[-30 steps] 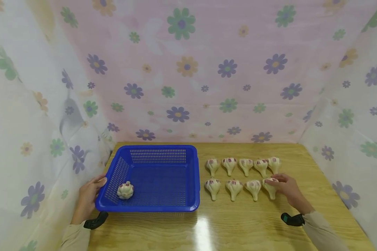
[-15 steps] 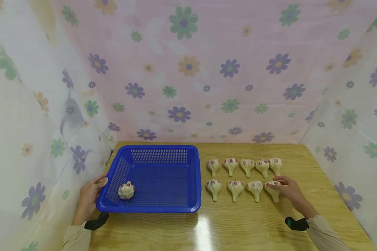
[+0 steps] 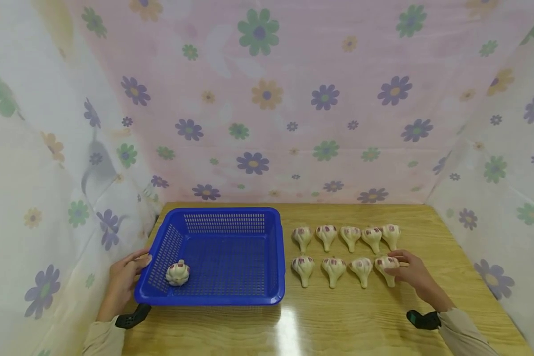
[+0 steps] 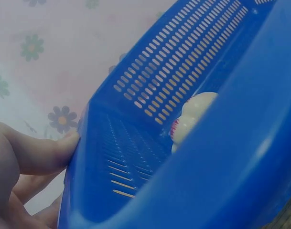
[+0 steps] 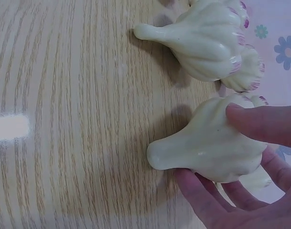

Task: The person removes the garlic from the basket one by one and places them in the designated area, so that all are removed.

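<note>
In the head view my left hand (image 3: 123, 282) grips the left rim of a blue plastic basket (image 3: 277, 257), thumb on the rim; the left wrist view shows this too. One garlic bulb (image 3: 178, 273) sits in the basket near its left side. My right hand (image 3: 414, 274) holds the rightmost bulb of the front row, a white garlic bulb with purple marks (image 5: 217, 143), between thumb and fingers. Its stem points toward me, and it lies at the table surface. Several garlic bulbs (image 3: 333, 271) stand in two rows to the right of the basket.
The wooden table (image 3: 338, 321) carries everything. Flower-patterned cloth (image 3: 293, 99) hangs behind and along both sides. The back-row bulbs (image 3: 391, 236) stand close behind my right hand. Dark wrist devices (image 3: 422, 319) sit on both wrists.
My right hand has shifted slightly to the right on the garlic bulb, leaving more of its top showing. The left hand stays on the basket rim.
</note>
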Tool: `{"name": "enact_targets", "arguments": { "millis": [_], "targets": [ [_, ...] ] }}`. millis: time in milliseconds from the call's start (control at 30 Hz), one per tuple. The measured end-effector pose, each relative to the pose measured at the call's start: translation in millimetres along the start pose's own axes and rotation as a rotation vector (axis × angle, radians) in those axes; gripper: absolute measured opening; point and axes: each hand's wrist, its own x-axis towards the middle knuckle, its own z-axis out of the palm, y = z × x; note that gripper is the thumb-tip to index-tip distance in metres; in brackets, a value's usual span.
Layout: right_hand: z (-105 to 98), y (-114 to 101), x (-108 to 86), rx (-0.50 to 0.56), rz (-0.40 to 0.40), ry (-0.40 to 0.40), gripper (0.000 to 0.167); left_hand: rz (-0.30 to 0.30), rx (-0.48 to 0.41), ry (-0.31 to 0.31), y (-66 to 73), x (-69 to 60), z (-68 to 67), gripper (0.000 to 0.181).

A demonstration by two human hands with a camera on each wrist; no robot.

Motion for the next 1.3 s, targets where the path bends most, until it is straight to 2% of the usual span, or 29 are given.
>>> {"name": "enact_targets", "arguments": {
  "millis": [267, 600, 833, 900, 967, 1300],
  "targets": [
    [-2.0, -3.4, -0.5, -0.030, -0.005, -0.016, 0.060, 0.044, 0.053, -0.062, 7.1, 6.6, -4.3, 0.053],
    [-11.3, -18.7, -1.9, -0.109, 0.000, -0.054, 0.064, 0.030, 0.091, -0.167, 7.3, 9.0, -13.2, 0.063],
    [-15.1, -53.4, -8.0, -0.217, -0.027, 0.011, 0.063, 0.003, 0.106, -0.236, 8.5, 13.0, -14.8, 0.069],
    [-11.5, -65.3, -7.5, -0.206, -0.043, 0.008, 0.061, 0.002, 0.120, -0.245, 8.2, 12.9, -16.6, 0.068],
    [-6.2, -77.5, -6.2, -0.182, -0.066, -0.009, 0.059, 0.004, 0.125, -0.252, 7.2, 12.6, -18.4, 0.068],
    [31.8, -134.2, 4.3, -0.071, -0.165, -0.197, 0.054, 0.020, 0.134, -0.240, 5.0, 12.9, -20.6, 0.068]
  ]
}}
